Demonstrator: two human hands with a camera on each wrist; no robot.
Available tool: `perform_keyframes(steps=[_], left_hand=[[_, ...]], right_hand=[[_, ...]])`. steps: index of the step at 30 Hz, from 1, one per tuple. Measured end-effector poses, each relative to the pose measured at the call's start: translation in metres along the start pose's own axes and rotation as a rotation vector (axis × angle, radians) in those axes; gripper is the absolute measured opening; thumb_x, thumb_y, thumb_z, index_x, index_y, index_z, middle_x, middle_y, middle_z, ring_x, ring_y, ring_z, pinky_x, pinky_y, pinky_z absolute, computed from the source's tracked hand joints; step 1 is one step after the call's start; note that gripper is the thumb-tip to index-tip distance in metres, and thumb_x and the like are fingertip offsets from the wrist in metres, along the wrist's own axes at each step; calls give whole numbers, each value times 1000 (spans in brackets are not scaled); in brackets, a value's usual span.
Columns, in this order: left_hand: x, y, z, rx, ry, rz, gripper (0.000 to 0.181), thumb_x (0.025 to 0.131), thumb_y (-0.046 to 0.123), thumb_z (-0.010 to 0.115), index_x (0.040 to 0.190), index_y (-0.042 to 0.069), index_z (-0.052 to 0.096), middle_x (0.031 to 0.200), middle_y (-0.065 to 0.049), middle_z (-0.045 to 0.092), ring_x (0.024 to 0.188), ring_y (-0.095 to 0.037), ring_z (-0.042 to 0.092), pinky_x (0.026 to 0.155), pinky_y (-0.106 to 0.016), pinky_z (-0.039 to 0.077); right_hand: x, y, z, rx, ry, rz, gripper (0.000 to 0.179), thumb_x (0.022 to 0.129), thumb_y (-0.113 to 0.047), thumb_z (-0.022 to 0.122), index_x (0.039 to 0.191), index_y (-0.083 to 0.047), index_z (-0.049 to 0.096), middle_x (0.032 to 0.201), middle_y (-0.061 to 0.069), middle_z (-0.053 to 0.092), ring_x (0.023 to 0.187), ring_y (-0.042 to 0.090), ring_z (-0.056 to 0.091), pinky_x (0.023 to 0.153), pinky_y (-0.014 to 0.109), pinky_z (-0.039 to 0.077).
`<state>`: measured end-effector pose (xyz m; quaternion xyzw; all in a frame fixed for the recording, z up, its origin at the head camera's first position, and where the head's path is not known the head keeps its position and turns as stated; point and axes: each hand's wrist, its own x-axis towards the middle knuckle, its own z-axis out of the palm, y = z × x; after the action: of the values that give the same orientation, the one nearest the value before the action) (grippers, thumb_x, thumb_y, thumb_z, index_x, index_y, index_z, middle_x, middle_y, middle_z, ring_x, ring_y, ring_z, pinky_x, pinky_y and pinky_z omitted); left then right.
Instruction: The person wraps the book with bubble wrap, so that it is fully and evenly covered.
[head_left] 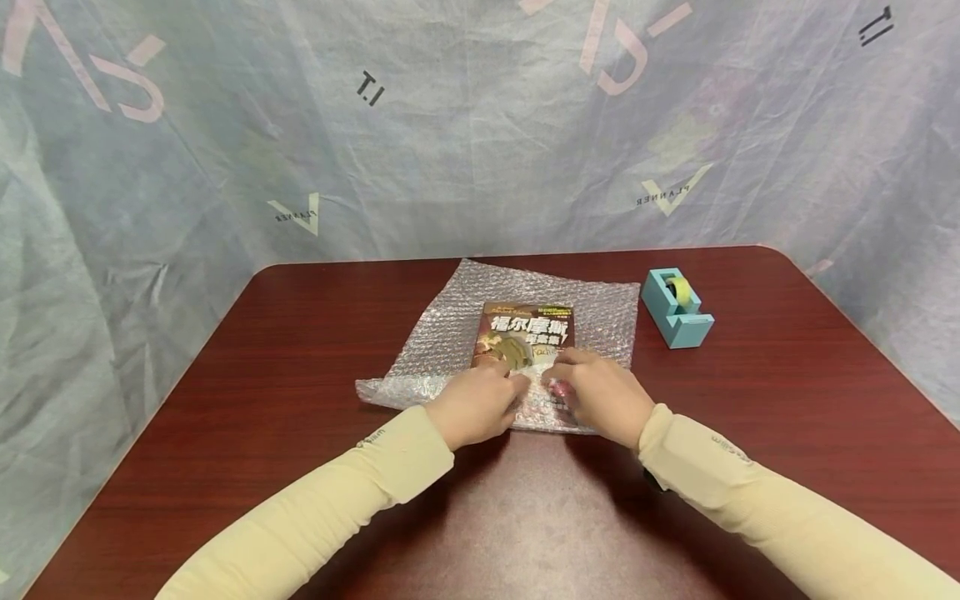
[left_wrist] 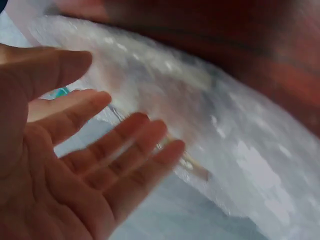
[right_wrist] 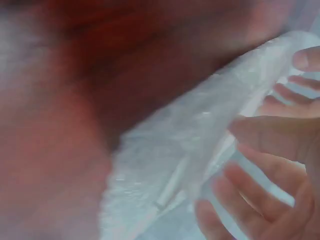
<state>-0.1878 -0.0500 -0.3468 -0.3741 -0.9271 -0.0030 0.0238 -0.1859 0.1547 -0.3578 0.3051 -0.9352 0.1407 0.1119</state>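
Observation:
A book (head_left: 528,321) with a dark cover and large white Chinese characters lies face up on a sheet of bubble wrap (head_left: 442,333). The near edge of the wrap is folded back over the book's lower part. On this fold rests my left hand (head_left: 480,404), its fingers extended and apart in the left wrist view. My right hand (head_left: 606,396) touches the fold a little further right, fingers loosely spread in the right wrist view. Part of the book's cover shows through the wrap between both hands. Both wrist views are blurred.
A light blue tape dispenser (head_left: 686,329) with a yellowish tape roll (head_left: 678,290) stands right of the wrap on the reddish-brown table (head_left: 300,350). Behind the table hangs a pale printed curtain (head_left: 450,167), which also runs along both sides.

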Motion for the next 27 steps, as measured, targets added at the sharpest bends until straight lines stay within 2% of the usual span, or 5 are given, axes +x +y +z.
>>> perform_keyframes(steps=[5,7,13,19,27], left_hand=[[8,11,3,-19,-23,-36,35,97,35,69,125,13,68,120,-13,63,103,-33,65,78,-42,60],[11,13,4,-12,-23,-37,36,98,38,68,123,13,69,119,-13,64,104,-31,65,81,-41,59],[21,14,5,24,-15,-28,39,96,42,69,122,14,70,115,-11,65,101,-29,68,81,-41,58],[24,17,3,30,-52,-67,44,95,42,71,134,22,68,121,-11,64,106,-32,66,79,-41,59],[24,27,3,109,-52,-128,45,92,49,71,131,27,71,124,-6,64,110,-30,63,75,-39,61]], right_hand=[[12,-1,-6,57,-155,21,30,75,11,73,96,-9,76,90,3,66,71,20,62,61,36,53],[18,1,-8,74,-187,14,28,73,12,73,93,-8,74,85,3,65,70,19,60,63,37,53],[27,9,-11,111,-212,-33,23,73,13,74,87,-5,71,75,1,64,67,15,56,64,34,50],[29,13,-13,159,-241,-19,23,74,9,76,90,-7,72,78,1,66,69,15,60,64,33,51],[25,17,-13,194,-229,-45,27,72,11,74,94,-6,73,82,1,67,72,15,63,70,35,53]])
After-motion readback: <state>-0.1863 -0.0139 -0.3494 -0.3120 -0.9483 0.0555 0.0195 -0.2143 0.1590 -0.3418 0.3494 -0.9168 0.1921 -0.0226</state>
